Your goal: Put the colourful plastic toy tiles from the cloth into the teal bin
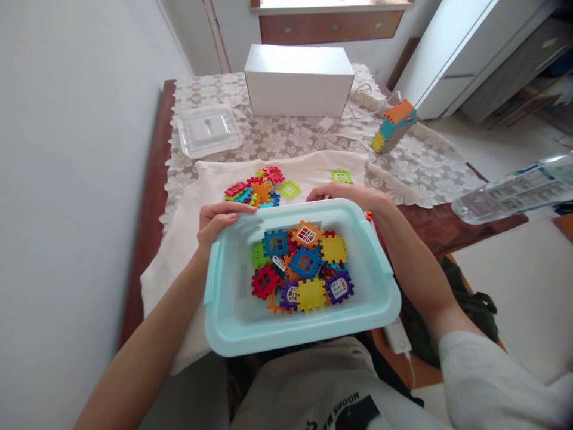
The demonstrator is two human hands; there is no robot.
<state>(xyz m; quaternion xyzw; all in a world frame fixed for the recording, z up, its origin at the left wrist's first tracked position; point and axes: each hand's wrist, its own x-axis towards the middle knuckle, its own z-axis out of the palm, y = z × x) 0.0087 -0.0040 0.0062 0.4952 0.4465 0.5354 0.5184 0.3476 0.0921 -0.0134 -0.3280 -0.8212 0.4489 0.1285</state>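
Observation:
A light blue plastic box (233, 322) is tilted toward me at the table's near edge. Inside it lie colourful toothed building tiles, among them a yellow tile (311, 294), a red tile (265, 282) and a blue tile (305, 263). My left hand (219, 224) is closed on the box's far left corner, thumb over the rim. Just beyond the far right rim, my right hand (344, 194) has its fingers bent downward and partly hidden; a bit of orange shows beneath them. Past the box, a pile of tiles (259, 190) and a lime-green tile (289, 189) lie on white cloth.
Another green tile (341, 176) is on the white cloth (215, 173). A clear lid (209, 131) and a white box (299, 89) stand farther back on lace. A tile-built block (394, 126) is at right, near a tilted plastic bottle (514, 190). A wall borders the left.

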